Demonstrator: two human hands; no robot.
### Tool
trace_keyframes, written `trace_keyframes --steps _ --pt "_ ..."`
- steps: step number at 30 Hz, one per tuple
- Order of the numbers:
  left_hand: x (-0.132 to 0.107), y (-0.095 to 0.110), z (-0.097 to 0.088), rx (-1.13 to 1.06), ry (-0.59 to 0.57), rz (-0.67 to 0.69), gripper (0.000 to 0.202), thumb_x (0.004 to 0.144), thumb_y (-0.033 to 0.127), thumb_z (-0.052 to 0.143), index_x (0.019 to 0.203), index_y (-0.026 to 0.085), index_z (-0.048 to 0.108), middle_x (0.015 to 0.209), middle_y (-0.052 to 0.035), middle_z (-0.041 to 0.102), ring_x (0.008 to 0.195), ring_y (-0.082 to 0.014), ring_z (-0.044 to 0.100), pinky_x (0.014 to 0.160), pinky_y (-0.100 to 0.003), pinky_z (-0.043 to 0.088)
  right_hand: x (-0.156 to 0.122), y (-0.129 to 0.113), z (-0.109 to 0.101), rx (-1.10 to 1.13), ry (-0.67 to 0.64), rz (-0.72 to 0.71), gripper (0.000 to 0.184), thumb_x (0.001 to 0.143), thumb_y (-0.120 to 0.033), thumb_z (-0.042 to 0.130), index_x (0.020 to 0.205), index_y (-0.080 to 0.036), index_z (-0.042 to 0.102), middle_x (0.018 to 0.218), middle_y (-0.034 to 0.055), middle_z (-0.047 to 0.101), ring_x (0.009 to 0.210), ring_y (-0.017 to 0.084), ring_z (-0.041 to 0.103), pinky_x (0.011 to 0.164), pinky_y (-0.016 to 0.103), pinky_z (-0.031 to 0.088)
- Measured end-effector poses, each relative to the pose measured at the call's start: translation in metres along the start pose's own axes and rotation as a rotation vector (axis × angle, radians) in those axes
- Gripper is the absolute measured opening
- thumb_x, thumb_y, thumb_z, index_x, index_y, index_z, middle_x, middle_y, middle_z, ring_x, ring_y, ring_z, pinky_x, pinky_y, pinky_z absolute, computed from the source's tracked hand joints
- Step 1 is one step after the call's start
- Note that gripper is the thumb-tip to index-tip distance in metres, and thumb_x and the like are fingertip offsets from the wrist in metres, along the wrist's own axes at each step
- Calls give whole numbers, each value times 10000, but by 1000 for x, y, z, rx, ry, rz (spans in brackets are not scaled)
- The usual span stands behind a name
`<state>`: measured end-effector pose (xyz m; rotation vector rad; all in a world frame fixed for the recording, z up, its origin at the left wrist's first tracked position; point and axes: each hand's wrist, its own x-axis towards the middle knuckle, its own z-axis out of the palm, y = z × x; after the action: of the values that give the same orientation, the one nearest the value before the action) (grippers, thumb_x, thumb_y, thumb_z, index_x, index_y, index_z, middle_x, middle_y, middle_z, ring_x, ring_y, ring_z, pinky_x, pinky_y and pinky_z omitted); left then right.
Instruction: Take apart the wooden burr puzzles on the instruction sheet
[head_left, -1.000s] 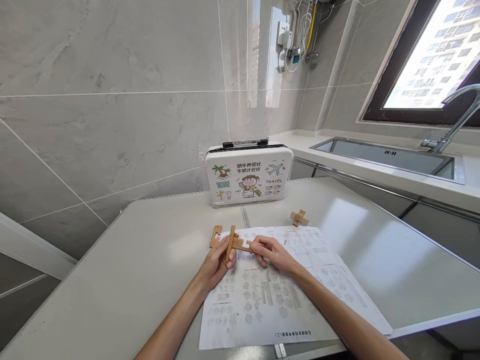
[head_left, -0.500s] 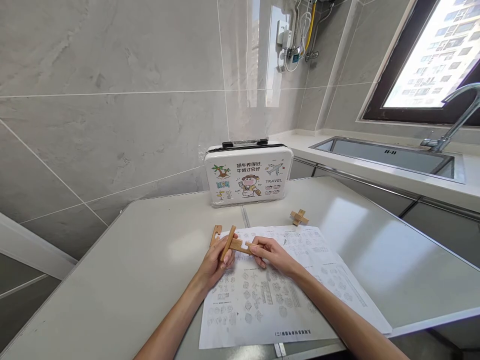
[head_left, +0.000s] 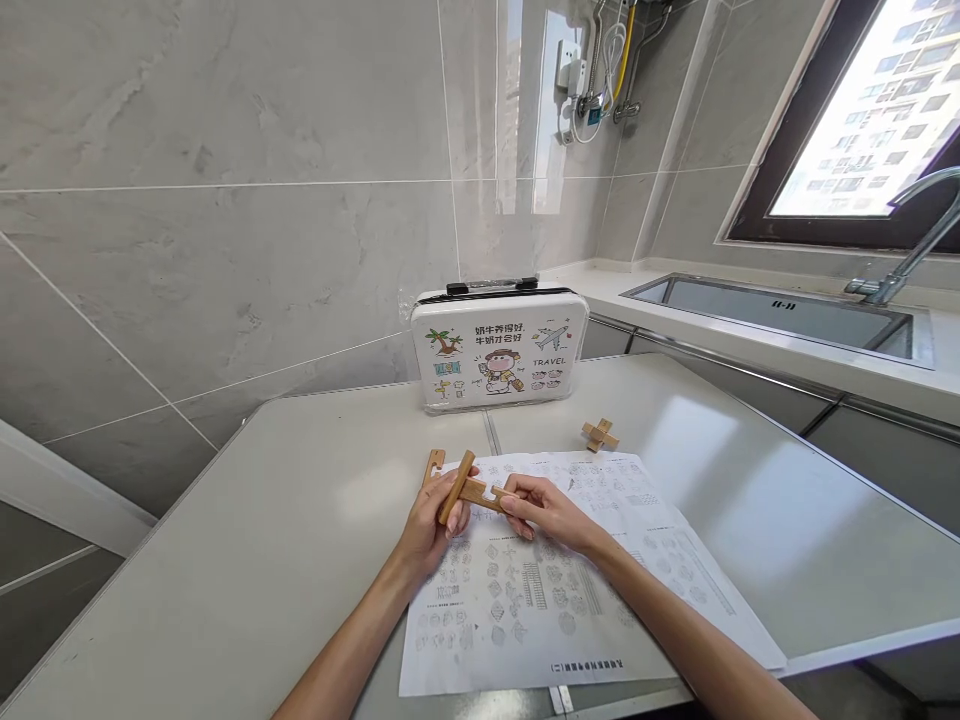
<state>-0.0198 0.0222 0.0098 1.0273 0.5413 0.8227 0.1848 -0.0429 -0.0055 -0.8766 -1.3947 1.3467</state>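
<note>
My left hand [head_left: 433,520] is closed around a plain wooden puzzle stick [head_left: 456,488], which slants up to the right. My right hand [head_left: 541,508] pinches the right end of a notched wooden puzzle piece [head_left: 475,491]. That piece meets the stick at an angle; whether the two interlock I cannot tell. Another notched wooden piece [head_left: 433,462] shows just beyond my left fingers, partly hidden by them. Under both hands lies a large printed sheet [head_left: 592,640] with rows of small puzzle drawings.
A cross-shaped wooden puzzle [head_left: 600,435] rests at the sheet's far right edge. Behind it, a white cartoon-printed case [head_left: 501,350] stands against the tiled wall. To the right are a sink [head_left: 780,310] and a faucet [head_left: 911,240] by the window.
Both hands keep their hold on the wooden pieces, with the stick tilted very slightly. The whole view has shifted a little.
</note>
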Motion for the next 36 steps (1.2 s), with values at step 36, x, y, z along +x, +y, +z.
trace_keyframes --steps 36 --pt "-1 -24 -13 1283 306 324 285 909 301 697 1194 295 682 549 46 506 457 -183 447 571 -261 224 5 29 -4 -882 568 63 357 1001 -430 524 697 -244 499 607 -2 594 559 186 529 574 302 319"
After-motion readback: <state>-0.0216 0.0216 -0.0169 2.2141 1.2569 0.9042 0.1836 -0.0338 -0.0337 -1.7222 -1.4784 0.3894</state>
